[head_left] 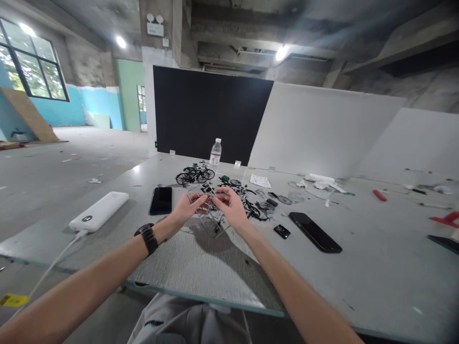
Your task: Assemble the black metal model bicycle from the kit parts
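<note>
Both hands meet above the near part of the table, closed around a thin grey parts frame [211,231] with square outlines. My left hand [187,208] pinches its left side between thumb and fingers. On the other side, my right hand [231,206] grips it with bent fingers. Small details between the fingertips are too fine to make out. Just beyond the hands stand small model bicycles [195,175], black with some green. A pile of black bicycle parts [254,208] lies to the right of my right hand.
A phone [161,200] and a cabled white power bank [100,211] lie left. To the right are a small black square [282,231], another phone [315,232] and a red piece [379,195]. A water bottle [215,153] stands at the back before a black panel [211,112].
</note>
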`<action>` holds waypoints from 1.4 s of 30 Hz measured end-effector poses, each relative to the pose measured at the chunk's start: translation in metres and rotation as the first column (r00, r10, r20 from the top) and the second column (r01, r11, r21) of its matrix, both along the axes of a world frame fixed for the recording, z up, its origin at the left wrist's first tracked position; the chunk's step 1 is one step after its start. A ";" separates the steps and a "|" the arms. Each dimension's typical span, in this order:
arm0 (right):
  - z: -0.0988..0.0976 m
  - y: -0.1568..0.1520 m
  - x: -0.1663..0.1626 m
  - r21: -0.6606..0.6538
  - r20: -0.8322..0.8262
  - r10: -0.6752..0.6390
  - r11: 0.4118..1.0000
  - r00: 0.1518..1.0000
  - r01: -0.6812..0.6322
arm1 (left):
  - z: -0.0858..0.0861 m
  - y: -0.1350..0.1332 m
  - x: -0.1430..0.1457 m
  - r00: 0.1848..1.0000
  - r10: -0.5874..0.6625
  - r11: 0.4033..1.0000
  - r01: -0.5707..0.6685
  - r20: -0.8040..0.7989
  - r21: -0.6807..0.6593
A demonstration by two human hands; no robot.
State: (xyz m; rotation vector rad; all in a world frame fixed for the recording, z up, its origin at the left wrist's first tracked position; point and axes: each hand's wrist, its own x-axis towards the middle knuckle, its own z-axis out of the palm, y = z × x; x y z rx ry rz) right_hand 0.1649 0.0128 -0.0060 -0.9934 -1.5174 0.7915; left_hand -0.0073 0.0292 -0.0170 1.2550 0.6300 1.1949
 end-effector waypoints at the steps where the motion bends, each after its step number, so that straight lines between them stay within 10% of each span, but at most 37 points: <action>1: 0.000 0.000 0.000 0.007 0.010 -0.013 1.000 1.000 0.013 | 0.000 0.000 0.000 1.000 -0.001 1.000 0.001 0.005 -0.001; 42: -0.001 -0.009 -0.004 0.032 0.101 -0.064 0.998 0.993 0.062 | 0.000 -0.001 -0.005 0.990 0.069 0.996 -0.062 0.120 -0.061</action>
